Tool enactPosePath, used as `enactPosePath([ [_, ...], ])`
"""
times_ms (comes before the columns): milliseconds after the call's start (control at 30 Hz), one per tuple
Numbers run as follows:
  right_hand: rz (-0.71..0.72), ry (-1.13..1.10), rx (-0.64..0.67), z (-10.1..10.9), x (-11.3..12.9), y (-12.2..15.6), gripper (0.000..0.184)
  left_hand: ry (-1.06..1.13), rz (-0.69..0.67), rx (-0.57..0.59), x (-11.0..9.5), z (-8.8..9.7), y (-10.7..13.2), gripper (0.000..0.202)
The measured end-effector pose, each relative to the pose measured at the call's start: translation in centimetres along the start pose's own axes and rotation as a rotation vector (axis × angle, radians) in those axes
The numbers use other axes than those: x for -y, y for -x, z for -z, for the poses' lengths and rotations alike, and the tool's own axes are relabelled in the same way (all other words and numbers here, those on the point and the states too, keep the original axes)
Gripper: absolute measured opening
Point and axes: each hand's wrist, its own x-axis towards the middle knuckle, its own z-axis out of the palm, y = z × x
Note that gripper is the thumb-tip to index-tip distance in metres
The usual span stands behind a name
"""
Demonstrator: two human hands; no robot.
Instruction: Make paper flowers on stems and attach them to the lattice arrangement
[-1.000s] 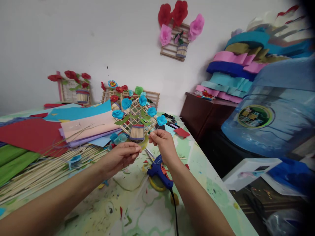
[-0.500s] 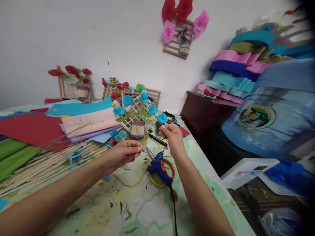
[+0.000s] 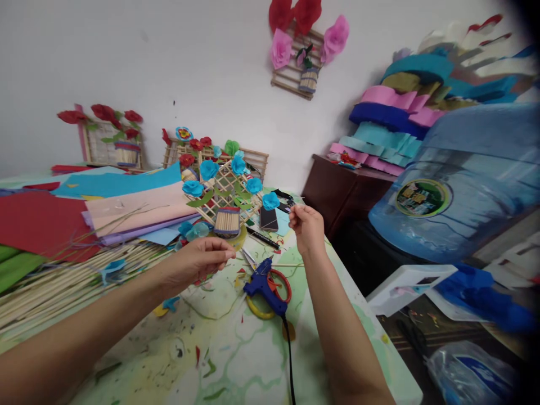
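My left hand [image 3: 198,260] hovers above the table with fingers pinched together; whatever they hold is too small to make out. My right hand [image 3: 307,226] is raised farther right, its fingertips also pinched on something I cannot see. Between and below the hands lies a blue glue gun [image 3: 262,286] across red-and-yellow scissors [image 3: 276,293]. Behind them leans a wooden lattice with blue paper flowers [image 3: 225,194], and a dark phone [image 3: 268,218] lies beside it.
Bamboo sticks [image 3: 63,281] and stacked coloured paper sheets [image 3: 105,211] cover the table's left. More flower frames stand against the wall [image 3: 107,140]. A dark cabinet [image 3: 343,194], paper rolls [image 3: 405,118] and a blue water jug [image 3: 459,191] are at the right.
My right hand has drawn away from the left, moving right and back toward the phone. The left hand stayed roughly in place. The view drifted slightly.
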Motion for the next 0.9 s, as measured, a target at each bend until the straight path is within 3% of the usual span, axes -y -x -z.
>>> enactPosePath([
  [200, 0.042, 0.098, -0.111, 2.2, -1.2, -2.0, 0.028, 0.083, -0.033, -0.064, -0.3, 0.4, -0.3, 0.017],
  [333, 0.036, 0.217, -0.037, 1.9, -2.0, -1.8, 0.04, 0.11, -0.033, -0.082, -0.3, 0.4, -0.3, 0.014],
  [500, -0.052, 0.243, 0.107, -0.2, -2.2, -0.5, 0.058, 0.093, -0.014, -0.08, -0.2, 0.2, -0.3, 0.014],
  [700, -0.03, 0.197, 0.142, -1.2, -2.0, 0.2, 0.031, 0.052, 0.001, -0.055, -0.1, 0.2, -0.1, 0.019],
  [900, -0.09, 0.236, 0.202, -1.6, -2.4, 0.8, 0.035, 0.033, -0.02, -0.035, 0.0, 0.2, -0.1, 0.023],
])
